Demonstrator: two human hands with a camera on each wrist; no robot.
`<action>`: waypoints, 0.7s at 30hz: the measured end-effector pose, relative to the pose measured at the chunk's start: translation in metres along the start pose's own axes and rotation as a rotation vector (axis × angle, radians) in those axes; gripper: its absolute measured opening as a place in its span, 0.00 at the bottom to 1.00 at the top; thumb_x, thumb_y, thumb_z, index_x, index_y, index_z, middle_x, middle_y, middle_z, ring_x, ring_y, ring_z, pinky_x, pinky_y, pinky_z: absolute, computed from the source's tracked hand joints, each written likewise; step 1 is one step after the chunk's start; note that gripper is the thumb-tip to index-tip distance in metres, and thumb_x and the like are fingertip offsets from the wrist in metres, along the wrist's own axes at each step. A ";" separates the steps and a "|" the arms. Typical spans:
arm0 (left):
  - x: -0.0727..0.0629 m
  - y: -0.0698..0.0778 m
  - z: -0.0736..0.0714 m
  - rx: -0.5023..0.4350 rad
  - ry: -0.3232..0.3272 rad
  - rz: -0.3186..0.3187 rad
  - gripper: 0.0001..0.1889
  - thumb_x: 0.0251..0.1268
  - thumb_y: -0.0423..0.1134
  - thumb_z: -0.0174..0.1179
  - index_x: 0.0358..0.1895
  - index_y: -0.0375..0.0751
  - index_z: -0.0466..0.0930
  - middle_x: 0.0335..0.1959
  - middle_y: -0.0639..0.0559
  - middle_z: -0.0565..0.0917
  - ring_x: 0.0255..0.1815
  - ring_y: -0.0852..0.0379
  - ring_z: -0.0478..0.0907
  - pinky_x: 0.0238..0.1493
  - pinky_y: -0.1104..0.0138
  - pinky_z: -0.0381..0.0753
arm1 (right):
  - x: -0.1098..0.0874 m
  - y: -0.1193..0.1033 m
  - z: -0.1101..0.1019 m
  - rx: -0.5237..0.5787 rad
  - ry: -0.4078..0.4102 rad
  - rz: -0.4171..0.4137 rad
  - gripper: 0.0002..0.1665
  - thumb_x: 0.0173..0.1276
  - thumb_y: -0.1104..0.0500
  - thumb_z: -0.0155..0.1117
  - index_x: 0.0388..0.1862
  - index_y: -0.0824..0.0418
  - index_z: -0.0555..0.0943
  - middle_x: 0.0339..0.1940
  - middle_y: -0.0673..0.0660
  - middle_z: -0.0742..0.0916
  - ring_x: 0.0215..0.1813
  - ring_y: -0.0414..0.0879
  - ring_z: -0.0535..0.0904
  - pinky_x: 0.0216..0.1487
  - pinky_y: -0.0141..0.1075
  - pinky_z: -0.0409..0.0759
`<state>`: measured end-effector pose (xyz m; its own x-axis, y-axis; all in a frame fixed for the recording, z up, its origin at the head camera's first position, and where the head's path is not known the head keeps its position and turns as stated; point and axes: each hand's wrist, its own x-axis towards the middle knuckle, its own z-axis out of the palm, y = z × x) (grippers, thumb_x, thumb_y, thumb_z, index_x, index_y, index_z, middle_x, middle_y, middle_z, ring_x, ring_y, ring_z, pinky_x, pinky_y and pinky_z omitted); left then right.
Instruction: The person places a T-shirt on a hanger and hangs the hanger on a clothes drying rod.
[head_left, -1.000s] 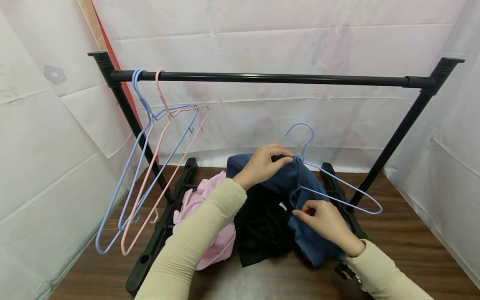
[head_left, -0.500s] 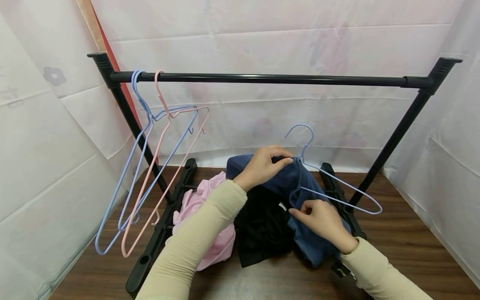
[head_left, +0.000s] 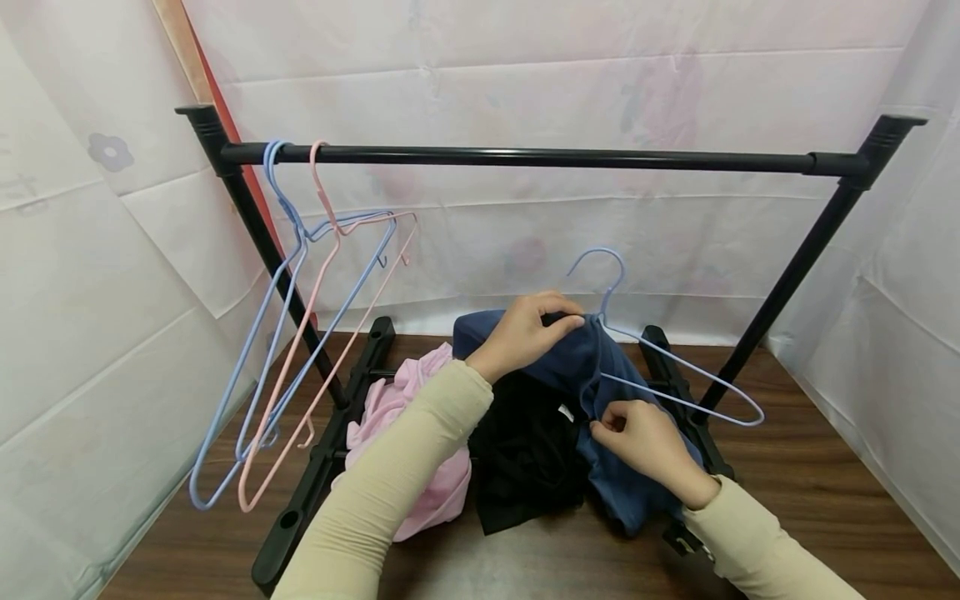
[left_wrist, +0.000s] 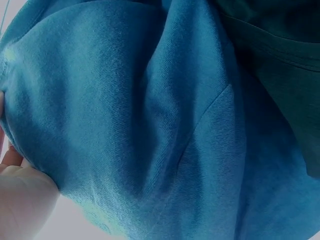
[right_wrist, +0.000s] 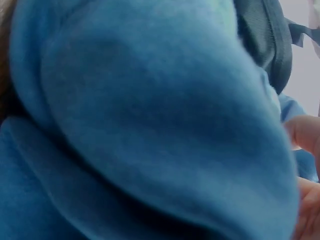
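A blue garment [head_left: 618,467] is bunched over the pile at the rack's foot. My left hand [head_left: 528,333] pinches its upper edge close to the neck of a blue hanger [head_left: 622,271]. That hanger's right half shows bare; its left half is hidden in the cloth. Lower down, my right hand [head_left: 648,446] pinches the garment's edge between thumb and fingers. In the left wrist view, blue cloth [left_wrist: 110,110] fills most of the frame, with my left hand at the lower left. Cloth [right_wrist: 165,115] likewise covers the right wrist view, my right thumb [right_wrist: 305,134] at its edge.
A black rail [head_left: 555,157] spans above the hands. Two blue hangers [head_left: 279,196] and a pink hanger [head_left: 324,196] hang at its left end. Below lie a black garment [head_left: 525,467] and a pink garment [head_left: 442,492], between the rack's feet on a wooden surface [head_left: 817,467].
My right hand shifts slightly left, then a little back right, its thumb now at the garment's edge. The hanger's hook tips slightly left. My left hand stays nearly in place.
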<state>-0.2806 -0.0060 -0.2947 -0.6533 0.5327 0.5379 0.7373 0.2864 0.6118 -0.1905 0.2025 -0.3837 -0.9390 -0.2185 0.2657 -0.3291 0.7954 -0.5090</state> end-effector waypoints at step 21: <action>-0.003 -0.007 -0.007 -0.012 0.038 -0.055 0.12 0.70 0.41 0.59 0.51 0.44 0.85 0.51 0.50 0.85 0.56 0.55 0.80 0.60 0.64 0.78 | -0.028 0.010 -0.045 0.133 0.124 0.052 0.03 0.65 0.60 0.66 0.30 0.56 0.84 0.19 0.46 0.77 0.20 0.34 0.66 0.23 0.30 0.66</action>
<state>-0.2852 -0.0145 -0.2966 -0.6988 0.4861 0.5248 0.6983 0.3044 0.6479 -0.1626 0.2417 -0.3594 -0.9384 -0.1011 0.3305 -0.2982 0.7202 -0.6264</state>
